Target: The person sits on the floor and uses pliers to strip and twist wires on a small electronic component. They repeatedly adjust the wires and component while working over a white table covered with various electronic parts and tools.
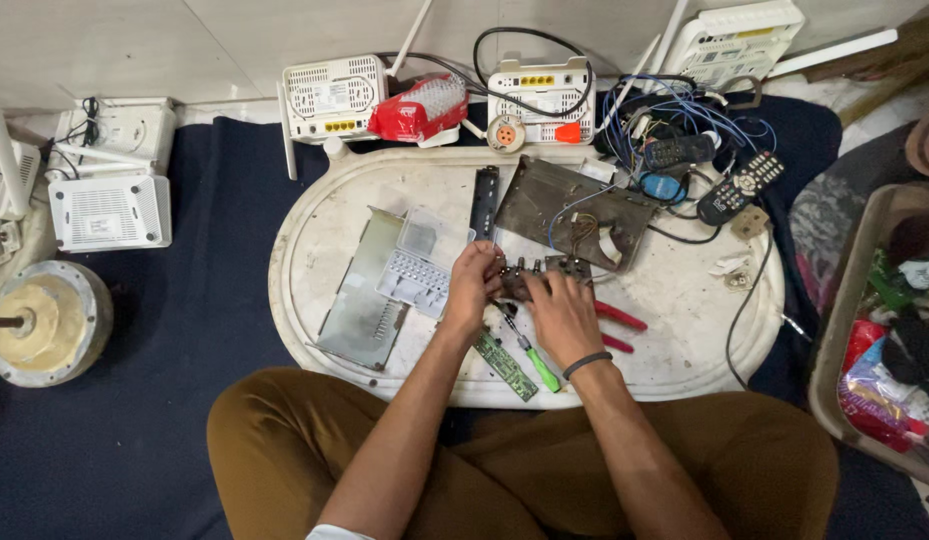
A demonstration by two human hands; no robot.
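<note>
White plastic router boxes point(109, 210) lay stacked at the far left on the dark blue cloth point(174, 330), with a round cream-coloured motor part point(46, 322) just below them. Further right sat the oval white tray point(304, 250), worn and scuffed, resting across the seated person's lap in brown trousers point(284, 440). On its left half lay a grey metal cover plate point(359, 300) and, overlapping it, a pale plastic panel with rows of small holes point(416, 275). Behind the tray stood a white router point(332, 97), a red and clear plastic pack point(419, 108) and a second router point(541, 95).

Near the tray's middle, the left hand point(471, 290) was closed around the left end of a small dark circuit board with metal connectors point(524, 275), fingers curled over its top edge. The right hand point(561, 318), a dark band at its wrist, gripped the same board from the right, so it sat pinched between both hands just above the tray. Below the hands lay a green-handled screwdriver point(532, 358) and a narrow green circuit strip point(504, 365). Just right of the right hand, red-handled pliers point(619, 325) poked out. Behind lay a brown metal chassis with wires point(574, 210). Farther right, two black remote controls point(739, 185) rested among blue cables point(684, 110), and a bin of mixed scraps point(884, 330) stood at the far right.
</note>
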